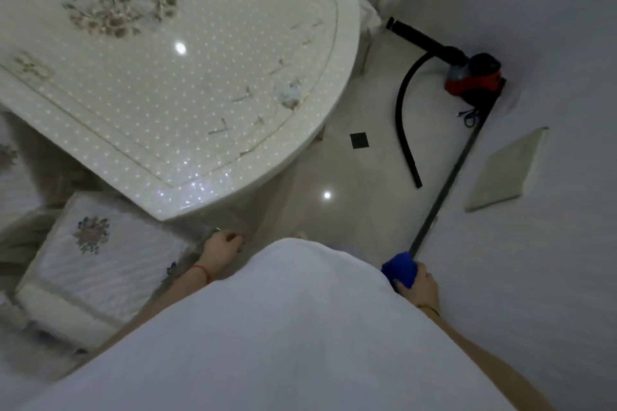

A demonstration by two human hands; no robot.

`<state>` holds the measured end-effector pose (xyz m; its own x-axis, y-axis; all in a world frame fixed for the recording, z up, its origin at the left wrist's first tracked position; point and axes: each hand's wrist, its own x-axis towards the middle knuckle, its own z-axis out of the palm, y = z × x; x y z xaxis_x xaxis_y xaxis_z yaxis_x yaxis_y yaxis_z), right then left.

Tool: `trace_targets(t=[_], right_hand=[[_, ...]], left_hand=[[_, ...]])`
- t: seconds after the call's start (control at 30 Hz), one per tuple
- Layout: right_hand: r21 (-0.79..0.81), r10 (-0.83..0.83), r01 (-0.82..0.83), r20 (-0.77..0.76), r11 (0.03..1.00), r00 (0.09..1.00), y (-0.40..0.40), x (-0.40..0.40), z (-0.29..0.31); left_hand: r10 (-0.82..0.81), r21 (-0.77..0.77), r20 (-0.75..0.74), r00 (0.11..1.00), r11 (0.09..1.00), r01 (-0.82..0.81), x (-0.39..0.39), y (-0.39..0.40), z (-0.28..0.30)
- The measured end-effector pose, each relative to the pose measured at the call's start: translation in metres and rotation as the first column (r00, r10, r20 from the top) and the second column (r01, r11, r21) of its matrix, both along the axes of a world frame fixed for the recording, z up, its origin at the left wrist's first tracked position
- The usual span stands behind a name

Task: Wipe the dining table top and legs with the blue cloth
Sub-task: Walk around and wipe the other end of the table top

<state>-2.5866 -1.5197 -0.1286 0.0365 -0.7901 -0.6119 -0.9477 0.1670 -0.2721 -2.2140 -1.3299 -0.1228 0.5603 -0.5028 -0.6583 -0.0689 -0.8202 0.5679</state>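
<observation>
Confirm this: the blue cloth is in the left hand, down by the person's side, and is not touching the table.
Wrong hand. The head view shows the blue cloth bunched in the right hand, down by the person's side, not touching the table. The left hand rests at a chair cushion.

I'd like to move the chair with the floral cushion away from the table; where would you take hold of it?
Probably the corner of the chair nearest the body, where the left hand already rests. Reach from the near side: the far corner is tucked under the dining table rim, and no backrest is visible.
</observation>
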Motion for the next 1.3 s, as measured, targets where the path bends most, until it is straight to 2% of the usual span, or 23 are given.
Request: trace_targets(t=[0.07,0.17,0.23,0.33,0.43,0.53,0.73,0.8,0.9,1.0,1.07,1.13,1.17,1.2,1.3], right_hand=[[-0.037,0.047,-0.046,0.023,0.998,0.999,-0.034,0.019,0.004],[-0.115,0.169,-0.154,0.137,0.981,0.976,-0.092,0.068,0.010],[-0.191,0.303,-0.268,0.184,0.944,0.935,-0.131,0.113,0.022],[-0.326,0.525,-0.441,0.241,0.836,0.816,-0.187,0.189,0.047],[-0.481,0.754,-0.600,0.238,0.639,0.612,-0.229,0.270,0.073],[-0.580,0.910,-0.708,0.172,0.404,0.378,-0.251,0.347,0.090],[-0.613,0.992,-0.790,0.088,-0.019,-0.092,-0.249,0.459,0.087],[-0.586,0.978,-0.802,0.072,-0.116,-0.194,-0.239,0.483,0.076],[-0.480,0.962,-0.857,0.086,-0.187,-0.258,-0.221,0.494,0.049],[-0.439,0.943,-0.850,0.020,-0.291,-0.333,-0.210,0.474,0.026],[-0.439,0.914,-0.824,0.013,-0.358,-0.405,-0.214,0.463,0.019],[-0.436,0.862,-0.781,0.025,-0.447,-0.507,-0.223,0.479,0.016],[-0.445,0.848,-0.764,0.019,-0.467,-0.529,-0.223,0.494,0.014],[-0.458,0.858,-0.765,0.007,-0.454,-0.514,-0.219,0.512,0.012],[-0.467,0.944,-0.832,-0.019,-0.300,-0.330,-0.190,0.543,0.006]], left_hand=[[-0.050,-0.037,0.050,0.997,0.998,0.052,0.009,-0.036,0.026],[-0.091,-0.073,0.115,0.989,0.992,0.099,0.020,-0.078,0.049],[-0.041,-0.147,0.153,0.987,0.987,0.064,0.024,-0.100,0.057],[0.146,-0.243,0.202,0.969,0.965,-0.095,0.037,-0.130,0.064],[0.290,-0.263,0.303,0.908,0.941,-0.212,0.044,-0.150,0.070],[0.370,-0.226,0.460,0.807,0.928,-0.296,0.049,-0.161,0.069],[0.512,-0.061,0.583,0.631,0.802,-0.594,0.055,-0.159,0.054],[0.526,-0.033,0.609,0.594,0.765,-0.643,0.059,-0.156,0.048],[0.545,-0.006,0.642,0.539,0.706,-0.708,0.062,-0.152,0.038],[0.566,0.006,0.656,0.499,0.657,-0.754,0.061,-0.154,0.030],[0.558,0.029,0.648,0.519,0.662,-0.749,0.058,-0.153,0.024],[0.541,0.082,0.613,0.576,0.681,-0.728,0.054,-0.153,0.021],[0.546,0.095,0.590,0.595,0.685,-0.722,0.052,-0.152,0.021],[0.556,0.095,0.569,0.606,0.687,-0.721,0.050,-0.152,0.020],[0.561,0.080,0.553,0.616,0.700,-0.709,0.046,-0.150,0.018]])
